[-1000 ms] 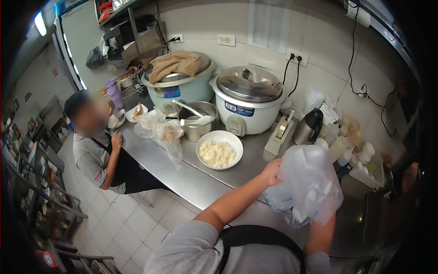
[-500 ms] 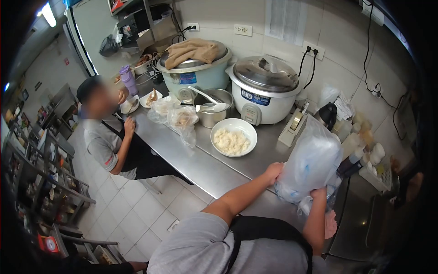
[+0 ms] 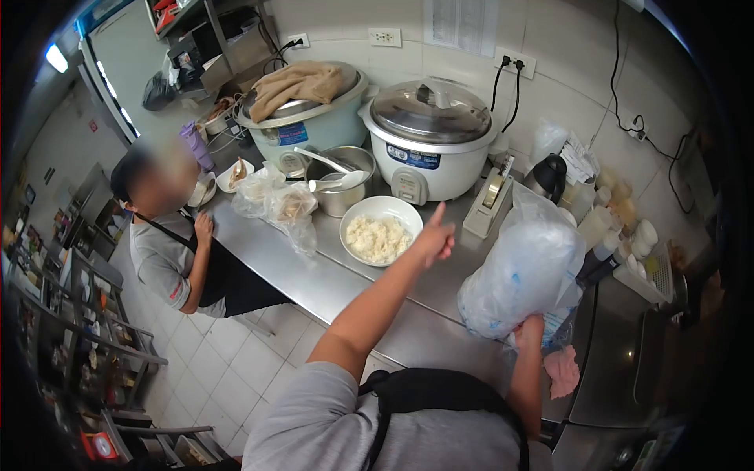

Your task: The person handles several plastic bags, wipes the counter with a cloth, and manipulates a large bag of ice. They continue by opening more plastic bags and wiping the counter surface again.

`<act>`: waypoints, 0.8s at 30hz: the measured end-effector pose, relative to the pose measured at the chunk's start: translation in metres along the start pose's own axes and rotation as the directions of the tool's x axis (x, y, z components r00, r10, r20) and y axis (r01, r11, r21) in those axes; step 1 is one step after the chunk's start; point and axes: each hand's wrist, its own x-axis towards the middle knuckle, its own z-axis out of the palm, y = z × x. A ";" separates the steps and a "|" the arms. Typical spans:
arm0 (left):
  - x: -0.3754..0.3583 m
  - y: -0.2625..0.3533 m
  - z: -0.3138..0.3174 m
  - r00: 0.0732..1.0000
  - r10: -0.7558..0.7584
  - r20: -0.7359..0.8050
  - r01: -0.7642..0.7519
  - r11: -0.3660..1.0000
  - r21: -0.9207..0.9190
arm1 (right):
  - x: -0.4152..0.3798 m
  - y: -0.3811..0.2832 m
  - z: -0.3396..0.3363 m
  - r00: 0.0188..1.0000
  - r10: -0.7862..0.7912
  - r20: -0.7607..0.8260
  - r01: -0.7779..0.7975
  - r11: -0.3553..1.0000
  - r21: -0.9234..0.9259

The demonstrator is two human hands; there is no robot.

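Observation:
My left hand (image 3: 434, 238) is raised over the steel table, its index finger stretched out and the others loosely bent, holding nothing. It is just right of a white bowl of rice (image 3: 380, 233), which sits in front of a metal pot (image 3: 339, 179) with a white ladle across it. At the lower edge of a large, clear plastic bag (image 3: 522, 263) with blue marks, my right hand (image 3: 529, 331) grips the plastic, its fingertips partly hidden. What fills the bag is hard to make out. A pink cloth (image 3: 561, 372) hangs beside my right wrist.
Two big rice cookers stand along the wall, one white (image 3: 428, 141) and one pale green (image 3: 306, 129) with a brown cloth on its lid. A tape dispenser (image 3: 488, 200), bottles (image 3: 609, 243) and tied food bags (image 3: 275, 200) share the table. Another person (image 3: 177, 243) is at the left edge.
My left hand has let go of the plastic bag and moved left and up toward the rice bowl, index finger out. My right hand stays on the bag. The view has shifted slightly.

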 end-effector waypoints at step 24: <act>-0.030 -0.111 0.044 0.906 -0.372 0.204 0.369 0.928 0.051 | -0.009 0.015 -0.009 0.866 0.020 0.499 -0.289 0.835 0.468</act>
